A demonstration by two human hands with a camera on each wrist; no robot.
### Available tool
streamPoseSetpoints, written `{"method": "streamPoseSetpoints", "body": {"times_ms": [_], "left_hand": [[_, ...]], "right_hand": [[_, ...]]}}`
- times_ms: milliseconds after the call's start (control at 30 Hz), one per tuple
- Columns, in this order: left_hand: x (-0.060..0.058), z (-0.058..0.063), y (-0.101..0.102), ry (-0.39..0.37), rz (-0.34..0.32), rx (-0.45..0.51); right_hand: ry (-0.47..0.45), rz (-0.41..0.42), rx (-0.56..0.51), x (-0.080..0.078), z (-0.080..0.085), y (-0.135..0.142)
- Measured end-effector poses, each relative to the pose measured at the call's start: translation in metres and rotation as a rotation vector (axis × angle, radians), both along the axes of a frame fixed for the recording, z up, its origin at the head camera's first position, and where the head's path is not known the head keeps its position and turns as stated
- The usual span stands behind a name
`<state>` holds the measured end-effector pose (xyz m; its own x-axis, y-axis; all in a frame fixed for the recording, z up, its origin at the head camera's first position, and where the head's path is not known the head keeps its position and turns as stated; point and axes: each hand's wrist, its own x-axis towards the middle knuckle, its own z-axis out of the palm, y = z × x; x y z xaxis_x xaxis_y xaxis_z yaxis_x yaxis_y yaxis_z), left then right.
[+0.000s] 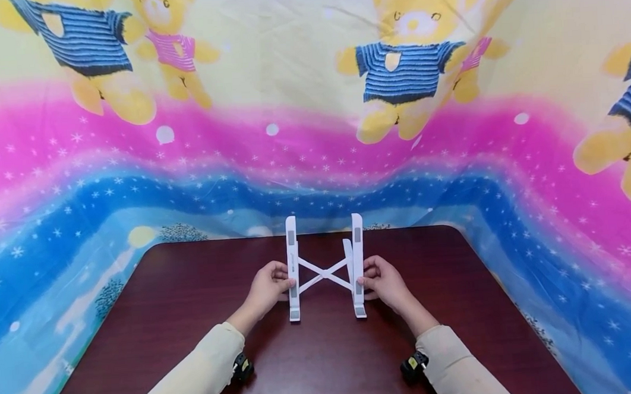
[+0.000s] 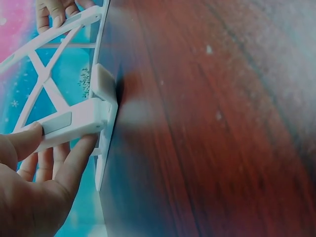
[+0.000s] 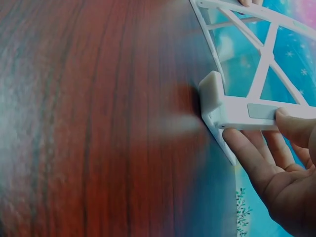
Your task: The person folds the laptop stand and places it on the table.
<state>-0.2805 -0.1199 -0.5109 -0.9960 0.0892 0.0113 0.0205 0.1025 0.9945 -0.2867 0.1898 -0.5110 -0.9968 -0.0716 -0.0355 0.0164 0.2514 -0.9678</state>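
Observation:
A white folding laptop stand (image 1: 325, 273) stands opened out on the dark red-brown table, its two side bars joined by crossed struts. Grey pads show on the bars, and small lips stick out at their lower ends. My left hand (image 1: 266, 284) grips the left bar, thumb on the near face and fingers behind it. On the other side, my right hand (image 1: 386, 284) holds the right bar in the same way. In the left wrist view, the left thumb presses beside a grey pad (image 2: 58, 122). The right wrist view shows the right thumb at the edge of the matching pad (image 3: 261, 111).
The table (image 1: 459, 290) has a glossy wood-grain top with rounded far corners. Behind it and along both sides hangs a colourful cloth (image 1: 291, 150) printed with bears and snowflakes. A small black camera sits at each wrist, left (image 1: 243, 367) and right (image 1: 413, 367).

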Motion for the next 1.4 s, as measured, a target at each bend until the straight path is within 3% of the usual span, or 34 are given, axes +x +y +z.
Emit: {"method": "streamPoseSetpoints", "body": {"times_ms": [800, 1033, 1233, 1400], "left_hand": [[-0.003, 0.002, 0.006, 0.019, 0.027, -0.051], [-0.003, 0.001, 0.005, 0.017, 0.032, -0.046], [-0.001, 0.0, 0.006, 0.045, 0.027, -0.1], [-0.002, -0.003, 0.006, 0.046, 0.025, -0.108]], "right_hand": [[0.068, -0.014, 0.005, 0.001, 0.002, -0.005], [0.047, 0.012, -0.023, 0.0, -0.001, -0.005], [0.025, 0.026, -0.03, 0.007, 0.008, -0.008], [0.033, 0.017, -0.039, 0.001, -0.003, -0.008]]}}
